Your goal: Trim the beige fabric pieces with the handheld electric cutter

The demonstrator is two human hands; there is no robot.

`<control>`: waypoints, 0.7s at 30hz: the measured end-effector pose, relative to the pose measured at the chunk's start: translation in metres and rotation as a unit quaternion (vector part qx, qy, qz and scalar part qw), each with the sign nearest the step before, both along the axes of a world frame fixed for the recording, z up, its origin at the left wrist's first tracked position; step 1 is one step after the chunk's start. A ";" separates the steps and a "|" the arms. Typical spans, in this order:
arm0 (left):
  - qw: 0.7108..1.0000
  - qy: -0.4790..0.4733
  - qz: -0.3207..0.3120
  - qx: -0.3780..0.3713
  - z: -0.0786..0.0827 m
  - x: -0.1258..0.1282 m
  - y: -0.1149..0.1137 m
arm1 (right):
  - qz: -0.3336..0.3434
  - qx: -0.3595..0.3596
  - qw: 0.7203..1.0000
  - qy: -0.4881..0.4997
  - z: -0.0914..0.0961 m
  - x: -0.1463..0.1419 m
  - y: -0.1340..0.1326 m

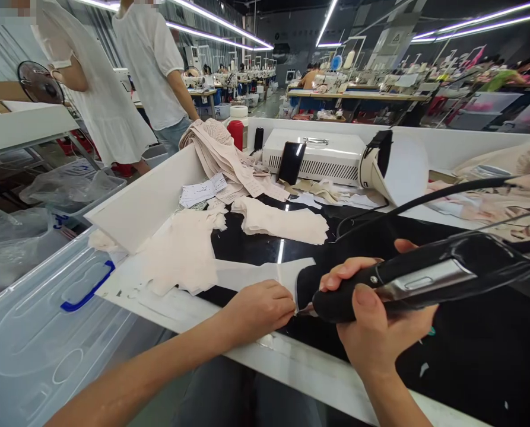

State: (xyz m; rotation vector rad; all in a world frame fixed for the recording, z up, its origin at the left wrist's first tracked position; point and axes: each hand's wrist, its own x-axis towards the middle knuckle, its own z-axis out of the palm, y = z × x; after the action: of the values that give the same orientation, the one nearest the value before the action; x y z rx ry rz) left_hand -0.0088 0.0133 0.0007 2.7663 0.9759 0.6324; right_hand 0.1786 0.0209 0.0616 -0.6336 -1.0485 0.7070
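My right hand point(375, 338) is wrapped round a black corded power tool point(434, 281) with a silver lever along its side. The tool's narrow tip points left, close to the fingertips of my left hand point(260, 308). Those fingers are pinched on the edge of a thin pale fabric piece point(251, 273), right at the tip. The piece lies across the black table surface point(482, 350). To its left, a pile of cream cut fabric pieces point(180, 252) overlaps it. Another stack of cream pieces point(282, 219) lies farther back.
Behind the work stand a white vented metal box point(331, 155), a phone point(291, 162) and a white lamp-like shade point(405, 169). The tool's cable point(447, 191) arcs over the right side. A clear plastic bin point(46, 332) is at lower left. Two people in white stand beyond.
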 end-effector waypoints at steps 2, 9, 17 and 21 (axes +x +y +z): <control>1.000 0.000 -0.003 0.000 0.000 0.000 0.000 | 0.002 0.001 1.000 -0.001 -0.001 0.000 0.001; 0.999 -0.015 0.011 -0.028 0.006 0.000 0.000 | 0.001 -0.006 1.000 -0.012 -0.001 0.001 -0.001; 0.999 0.008 0.039 -0.027 0.007 0.005 0.008 | 0.013 0.006 1.000 -0.009 -0.001 0.002 -0.001; 0.999 -0.019 0.035 0.009 0.003 0.004 0.010 | 0.017 0.009 1.000 -0.007 -0.003 0.002 -0.001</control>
State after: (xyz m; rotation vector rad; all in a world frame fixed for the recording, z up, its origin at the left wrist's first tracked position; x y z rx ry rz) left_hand -0.0048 0.0233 0.0034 2.7367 1.0678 0.7040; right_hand 0.1809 0.0199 0.0590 -0.6064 -1.0791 0.7224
